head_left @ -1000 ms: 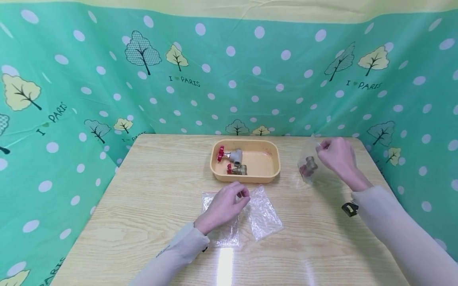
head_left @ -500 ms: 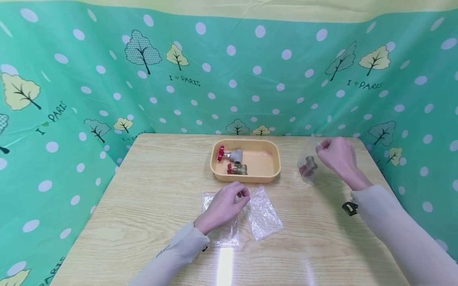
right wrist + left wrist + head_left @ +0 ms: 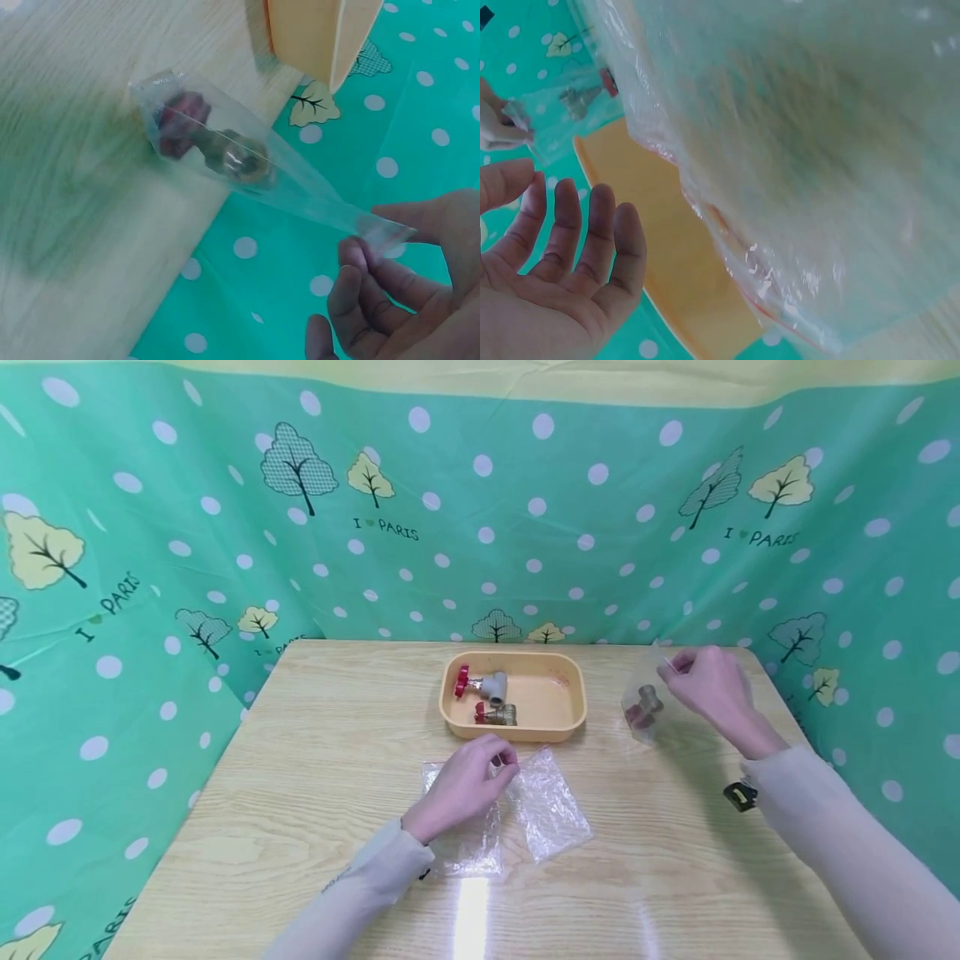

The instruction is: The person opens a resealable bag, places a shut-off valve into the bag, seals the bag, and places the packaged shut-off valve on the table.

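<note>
My right hand (image 3: 708, 685), at the right of the table, pinches the top of a clear zip bag (image 3: 637, 693) between thumb and fingers. Inside hangs a brass valve (image 3: 238, 159) with a red handwheel (image 3: 182, 124). The right wrist view shows the lower end of this bag close over the tabletop. My left hand (image 3: 468, 781) hovers above two clear plastic bags in front of the tray, its fingers loosely bent and nothing seen between them in the left wrist view. One flat bag (image 3: 472, 852) is partly hidden by this hand; the other bag (image 3: 553, 810) lies just right of it.
A beige tray (image 3: 562, 732) stands at the back middle. Its left part holds a grey valve (image 3: 492, 687) with a red handwheel and a brass valve (image 3: 501, 715) with a red handwheel. A green dotted cloth (image 3: 480, 560) rises behind the wooden table (image 3: 300, 777).
The hands keep nearly the same places. The left hand has shifted very slightly to the left and away from me; the bag in the right hand still hangs, with its valve turned a little.
</note>
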`<state>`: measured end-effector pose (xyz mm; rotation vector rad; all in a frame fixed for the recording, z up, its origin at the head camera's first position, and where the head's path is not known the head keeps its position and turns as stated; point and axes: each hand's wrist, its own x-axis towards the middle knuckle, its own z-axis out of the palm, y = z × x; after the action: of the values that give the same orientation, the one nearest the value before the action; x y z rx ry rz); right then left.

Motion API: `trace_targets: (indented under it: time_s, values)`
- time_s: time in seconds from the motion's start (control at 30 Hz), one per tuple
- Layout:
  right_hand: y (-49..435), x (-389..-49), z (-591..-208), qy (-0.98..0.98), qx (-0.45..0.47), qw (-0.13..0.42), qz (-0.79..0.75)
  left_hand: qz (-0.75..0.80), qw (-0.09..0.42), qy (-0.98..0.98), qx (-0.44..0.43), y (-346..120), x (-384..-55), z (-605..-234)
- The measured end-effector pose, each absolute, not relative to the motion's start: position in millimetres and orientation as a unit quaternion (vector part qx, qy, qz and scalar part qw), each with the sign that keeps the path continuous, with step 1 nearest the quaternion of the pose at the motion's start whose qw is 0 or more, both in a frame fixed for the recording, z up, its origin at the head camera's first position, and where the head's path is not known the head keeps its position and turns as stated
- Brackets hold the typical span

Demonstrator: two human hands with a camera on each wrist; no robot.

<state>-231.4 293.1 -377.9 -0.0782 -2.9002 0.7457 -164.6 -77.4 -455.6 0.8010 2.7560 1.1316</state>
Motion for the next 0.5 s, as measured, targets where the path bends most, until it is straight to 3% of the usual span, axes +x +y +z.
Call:
trace_targets:
  time_s: [0.27,0.4,0.5]
  values:
    - [274.9,-208.0,-358.6,-0.952,0.027,0.188,0.238,0.368,0.01,0.894,0.255,-84.1,-168.1,-450.2]
    - [252.8,-190.2,-362.4,-0.95,0.071,0.169,0.252,0.365,0.025,0.896,0.251,-85.7,-166.7,-450.0]
    - [235.2,-176.2,-377.4,-0.954,0.093,0.117,0.259,0.359,0.051,0.9,0.244,-85.8,-164.6,-450.9]
